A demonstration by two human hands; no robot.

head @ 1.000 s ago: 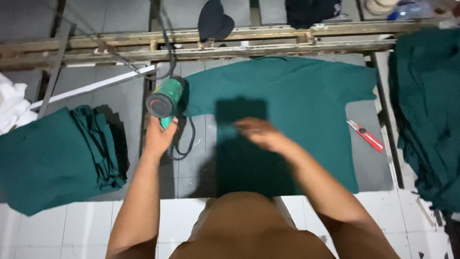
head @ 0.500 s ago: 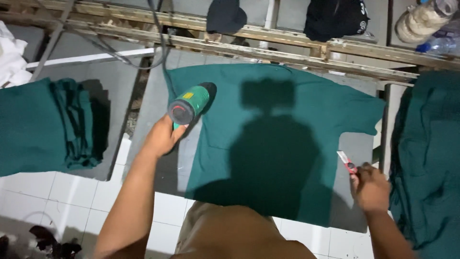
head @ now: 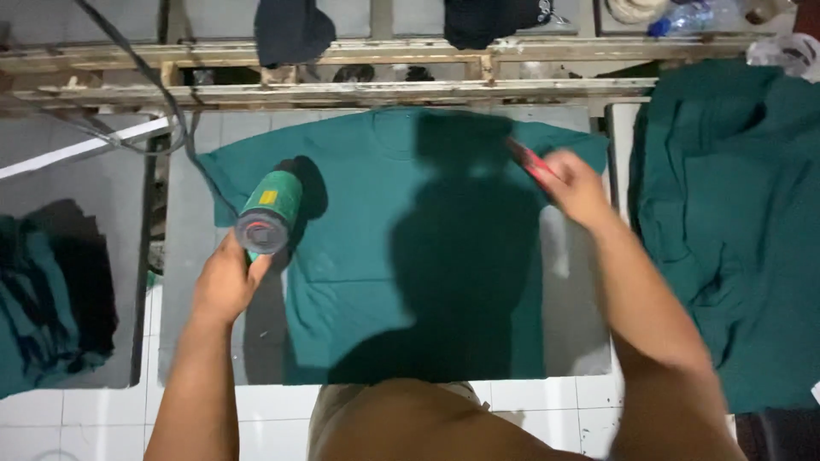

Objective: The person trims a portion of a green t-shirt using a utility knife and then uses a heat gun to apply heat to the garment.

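Fingers of the left hand (head: pixel 224 286) are wrapped round the green heat gun (head: pixel 267 213) over the left sleeve of the teal t-shirt (head: pixel 376 248) spread flat on the grey table (head: pixel 576 316). Right hand (head: pixel 574 186) – blurry – pinches a red tool (head: pixel 531 160) over the far right shoulder.

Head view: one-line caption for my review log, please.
Left hand holds a green heat gun and right hand a red tool over a teal T-shirt.

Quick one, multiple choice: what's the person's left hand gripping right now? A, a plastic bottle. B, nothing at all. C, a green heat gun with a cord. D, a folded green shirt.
C: the left hand is wrapped round the handle of the green heat gun, which stands over the left sleeve side of the spread green T-shirt, its dark cord trailing up and away.
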